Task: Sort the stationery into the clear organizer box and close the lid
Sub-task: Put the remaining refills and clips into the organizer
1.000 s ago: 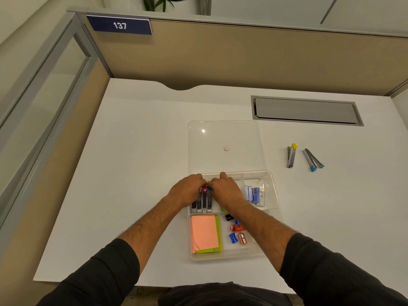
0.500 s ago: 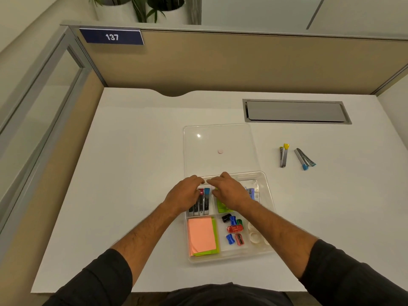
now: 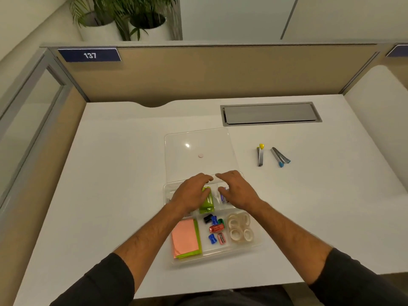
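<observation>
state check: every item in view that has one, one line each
organizer box: open, partly filled
lid: off, flat on desk behind box
yellow-capped lead tube: out on desk
blue-capped lead tubes: out on desk
left hand: open, over rear compartments
right hand: open, over rear compartments

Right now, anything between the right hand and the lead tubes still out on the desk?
Nothing visible. The right hand hovers over the box; the yellow-capped tube and the blue-capped tubes lie to its right and farther back, with only bare desk between. The open lid lies left of that path.
</observation>
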`<action>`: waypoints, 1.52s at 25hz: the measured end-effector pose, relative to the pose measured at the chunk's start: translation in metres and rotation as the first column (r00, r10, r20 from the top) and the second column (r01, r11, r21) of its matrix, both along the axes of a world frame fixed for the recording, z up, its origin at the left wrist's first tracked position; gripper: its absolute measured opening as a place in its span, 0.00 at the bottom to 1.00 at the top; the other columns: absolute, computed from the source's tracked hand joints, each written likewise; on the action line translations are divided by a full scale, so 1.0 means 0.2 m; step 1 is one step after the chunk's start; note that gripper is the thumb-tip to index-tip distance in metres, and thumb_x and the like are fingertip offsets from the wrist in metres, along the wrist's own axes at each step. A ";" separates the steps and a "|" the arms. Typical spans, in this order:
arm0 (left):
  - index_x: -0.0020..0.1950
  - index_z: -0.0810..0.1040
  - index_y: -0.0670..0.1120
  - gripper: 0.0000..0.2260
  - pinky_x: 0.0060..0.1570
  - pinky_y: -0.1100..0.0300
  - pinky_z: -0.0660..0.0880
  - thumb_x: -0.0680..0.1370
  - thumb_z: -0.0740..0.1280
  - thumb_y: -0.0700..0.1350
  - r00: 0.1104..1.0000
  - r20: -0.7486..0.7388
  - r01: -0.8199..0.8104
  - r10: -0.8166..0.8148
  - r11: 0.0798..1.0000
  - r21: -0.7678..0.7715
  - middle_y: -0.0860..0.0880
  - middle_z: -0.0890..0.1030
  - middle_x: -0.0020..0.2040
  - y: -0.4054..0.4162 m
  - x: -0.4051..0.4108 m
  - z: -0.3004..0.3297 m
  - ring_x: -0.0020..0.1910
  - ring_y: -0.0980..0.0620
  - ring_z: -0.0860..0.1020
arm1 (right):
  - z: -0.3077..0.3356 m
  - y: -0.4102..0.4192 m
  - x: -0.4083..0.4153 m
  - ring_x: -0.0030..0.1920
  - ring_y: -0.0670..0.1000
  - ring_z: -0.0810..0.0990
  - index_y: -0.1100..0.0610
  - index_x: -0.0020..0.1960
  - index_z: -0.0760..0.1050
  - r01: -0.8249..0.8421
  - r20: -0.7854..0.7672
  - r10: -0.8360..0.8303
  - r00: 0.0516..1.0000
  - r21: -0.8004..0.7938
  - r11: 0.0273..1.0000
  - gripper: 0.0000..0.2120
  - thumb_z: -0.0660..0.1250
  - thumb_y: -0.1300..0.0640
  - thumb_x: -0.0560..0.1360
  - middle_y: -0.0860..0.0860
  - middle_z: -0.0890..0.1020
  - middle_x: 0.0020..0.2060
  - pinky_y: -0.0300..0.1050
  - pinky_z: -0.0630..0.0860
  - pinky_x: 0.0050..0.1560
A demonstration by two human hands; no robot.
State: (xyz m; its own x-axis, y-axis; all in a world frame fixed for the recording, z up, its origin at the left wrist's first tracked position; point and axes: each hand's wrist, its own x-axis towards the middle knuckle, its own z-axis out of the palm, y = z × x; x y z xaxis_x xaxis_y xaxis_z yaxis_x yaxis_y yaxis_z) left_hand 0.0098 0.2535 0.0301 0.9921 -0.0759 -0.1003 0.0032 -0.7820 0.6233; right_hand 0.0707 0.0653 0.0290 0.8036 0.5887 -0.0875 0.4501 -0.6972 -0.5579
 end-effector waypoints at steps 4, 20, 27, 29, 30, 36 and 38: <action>0.72 0.71 0.51 0.19 0.67 0.54 0.70 0.80 0.65 0.49 1.000 0.001 0.008 -0.008 1.000 0.008 0.52 0.75 0.69 -0.22 0.12 0.05 0.66 0.52 0.73 | 0.03 -0.22 0.07 0.69 0.52 0.67 0.54 0.74 0.66 -0.007 0.005 0.007 1.000 -0.022 1.000 0.25 0.66 0.54 0.78 0.53 0.73 0.67 0.44 0.66 0.66; 0.77 0.63 0.49 0.24 0.69 0.57 0.65 0.82 0.63 0.48 0.997 -0.075 0.000 0.005 0.998 0.065 0.51 0.66 0.76 -0.86 0.79 -0.04 0.73 0.49 0.67 | -0.06 -1.07 0.57 0.74 0.54 0.60 0.53 0.74 0.64 0.075 0.003 -0.075 0.997 -0.178 0.981 0.27 0.66 0.51 0.77 0.50 0.70 0.71 0.52 0.67 0.69; 0.80 0.54 0.49 0.29 0.75 0.56 0.55 0.82 0.62 0.46 0.969 -0.245 0.010 0.003 0.999 0.051 0.50 0.56 0.80 -0.86 1.08 -0.21 0.78 0.50 0.57 | -0.16 -1.14 0.70 0.76 0.54 0.56 0.53 0.73 0.65 0.122 -0.051 -0.134 0.990 -0.192 0.974 0.26 0.65 0.52 0.78 0.48 0.68 0.72 0.47 0.63 0.70; 0.80 0.55 0.49 0.28 0.75 0.56 0.57 0.83 0.62 0.46 0.968 -0.251 0.003 0.007 0.999 0.039 0.50 0.58 0.80 -0.87 1.13 -0.24 0.78 0.49 0.58 | -0.19 -1.14 0.72 0.75 0.54 0.57 0.53 0.73 0.66 0.135 -0.067 -0.150 0.986 -0.188 0.973 0.25 0.65 0.52 0.78 0.48 0.70 0.71 0.47 0.64 0.70; 0.80 0.56 0.49 0.27 0.73 0.55 0.59 0.83 0.62 0.46 0.970 -0.242 -0.007 0.015 0.999 0.034 0.49 0.61 0.78 -0.88 1.16 -0.25 0.77 0.48 0.60 | -0.20 -1.14 0.74 0.75 0.54 0.58 0.53 0.72 0.66 0.156 -0.068 -0.172 0.983 -0.190 0.969 0.24 0.65 0.52 0.78 0.48 0.71 0.70 0.47 0.65 0.69; 0.75 0.67 0.50 0.21 0.64 0.53 0.70 0.81 0.64 0.42 0.980 -0.195 -0.043 0.039 0.999 -0.013 0.48 0.76 0.62 -0.90 1.24 -0.28 0.63 0.47 0.72 | -0.22 -1.11 0.84 0.66 0.55 0.69 0.58 0.66 0.74 0.352 -0.003 -0.358 0.934 -0.178 0.919 0.19 0.66 0.54 0.77 0.52 0.79 0.60 0.52 0.76 0.57; 0.71 0.70 0.51 0.20 0.60 0.53 0.72 0.80 0.64 0.40 0.980 -0.198 -0.012 0.002 0.999 -0.046 0.49 0.78 0.55 -0.90 1.22 -0.30 0.57 0.47 0.74 | -0.22 -1.08 0.86 0.65 0.55 0.69 0.57 0.65 0.74 0.361 -0.019 -0.372 0.928 -0.199 0.911 0.18 0.65 0.53 0.77 0.52 0.79 0.59 0.51 0.75 0.55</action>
State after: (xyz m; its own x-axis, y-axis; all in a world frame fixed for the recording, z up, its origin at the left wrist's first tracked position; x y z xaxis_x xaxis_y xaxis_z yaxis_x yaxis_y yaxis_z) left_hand 0.2544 0.0744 -0.0300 0.9535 -0.0783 -0.2909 0.1352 -0.7515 0.6457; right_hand 0.2428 -0.1514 -0.0158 0.9502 0.2219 -0.2188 0.1148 -0.9019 -0.4163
